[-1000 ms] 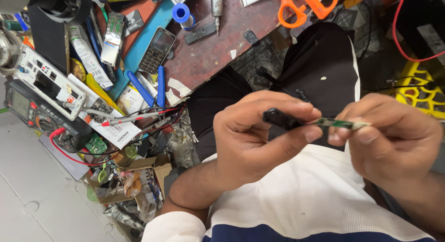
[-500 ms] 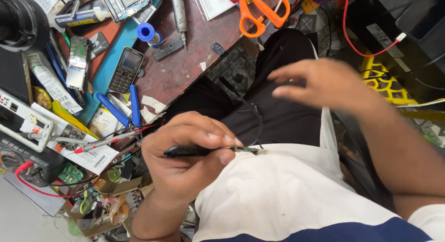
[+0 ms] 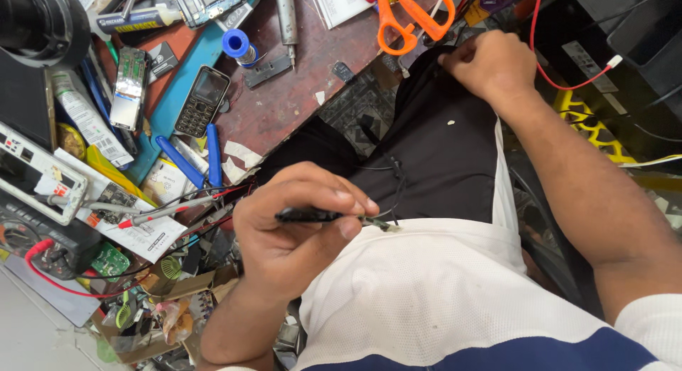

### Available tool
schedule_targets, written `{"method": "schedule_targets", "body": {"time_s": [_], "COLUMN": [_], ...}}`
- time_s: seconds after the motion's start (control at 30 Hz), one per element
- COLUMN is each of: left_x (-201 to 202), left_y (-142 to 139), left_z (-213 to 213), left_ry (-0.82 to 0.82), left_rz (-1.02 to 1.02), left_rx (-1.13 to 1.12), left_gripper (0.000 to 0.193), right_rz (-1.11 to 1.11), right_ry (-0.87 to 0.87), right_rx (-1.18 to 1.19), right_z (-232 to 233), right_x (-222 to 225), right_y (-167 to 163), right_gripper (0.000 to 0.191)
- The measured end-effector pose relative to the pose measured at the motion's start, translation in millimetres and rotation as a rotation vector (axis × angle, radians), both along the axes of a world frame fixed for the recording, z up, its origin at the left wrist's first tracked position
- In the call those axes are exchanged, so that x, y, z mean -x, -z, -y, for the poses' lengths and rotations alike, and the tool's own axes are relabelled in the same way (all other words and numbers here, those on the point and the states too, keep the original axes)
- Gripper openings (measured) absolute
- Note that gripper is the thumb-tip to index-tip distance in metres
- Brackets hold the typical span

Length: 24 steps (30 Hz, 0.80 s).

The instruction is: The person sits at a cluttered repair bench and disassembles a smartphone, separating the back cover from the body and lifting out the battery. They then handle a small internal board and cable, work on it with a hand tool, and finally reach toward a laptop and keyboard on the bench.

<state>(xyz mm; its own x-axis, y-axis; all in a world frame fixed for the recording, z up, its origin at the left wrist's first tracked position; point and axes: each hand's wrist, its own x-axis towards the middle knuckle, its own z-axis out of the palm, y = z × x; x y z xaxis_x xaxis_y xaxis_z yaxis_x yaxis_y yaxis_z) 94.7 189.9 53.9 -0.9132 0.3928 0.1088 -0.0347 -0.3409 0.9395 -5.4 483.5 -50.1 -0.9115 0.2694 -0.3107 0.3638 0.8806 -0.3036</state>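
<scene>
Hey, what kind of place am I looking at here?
Probably a small electronics or phone repair bench: a keypad phone lies on the cluttered worktable, beside a multimeter, and the left hand holds a thin black tool.

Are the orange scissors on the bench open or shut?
Shut: the scissors' two orange handle loops lie side by side, touching. The blades run off the frame's top edge.
</scene>
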Motion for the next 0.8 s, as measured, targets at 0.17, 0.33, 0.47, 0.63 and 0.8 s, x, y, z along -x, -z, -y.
{"method": "schedule_targets", "body": {"time_s": [0.17, 0.33, 0.47, 0.63, 0.8], "left_x": [5.1, 7.4, 8.7, 13.4, 16.0], "left_y": [12.4, 23.0, 24.4, 20.2, 26.3], "left_z": [-3.0, -9.5, -6.3, 0.0, 1.8], "left_ry": [-0.021, -0.022, -0.009, -0.005, -0.032], "left_rz": [0.062, 0.114, 0.156, 0.192, 0.158], "left_rx": [-0.074, -0.188, -0.205, -0.178, -0.141], "left_gripper": [0.021, 0.02, 0.018, 0.016, 0.016], "right_rz": [-0.17, -0.268, -0.18, -0.22, -0.099], "right_ry": [0.089, -0.061, -0.287, 0.186, -0.117], "right_rx": [0.047, 0.378, 0.371, 0.787, 0.76], "right_z": [-5.1, -15.4, -5.8, 5.7, 11.2], "right_x": [4.2, 5.0, 5.0, 4.0, 5.8], "right_y": [-3.3, 9.5, 17.4, 15.2, 17.2], "right_gripper": [0.025, 0.043, 0.029, 0.064, 0.042]}}
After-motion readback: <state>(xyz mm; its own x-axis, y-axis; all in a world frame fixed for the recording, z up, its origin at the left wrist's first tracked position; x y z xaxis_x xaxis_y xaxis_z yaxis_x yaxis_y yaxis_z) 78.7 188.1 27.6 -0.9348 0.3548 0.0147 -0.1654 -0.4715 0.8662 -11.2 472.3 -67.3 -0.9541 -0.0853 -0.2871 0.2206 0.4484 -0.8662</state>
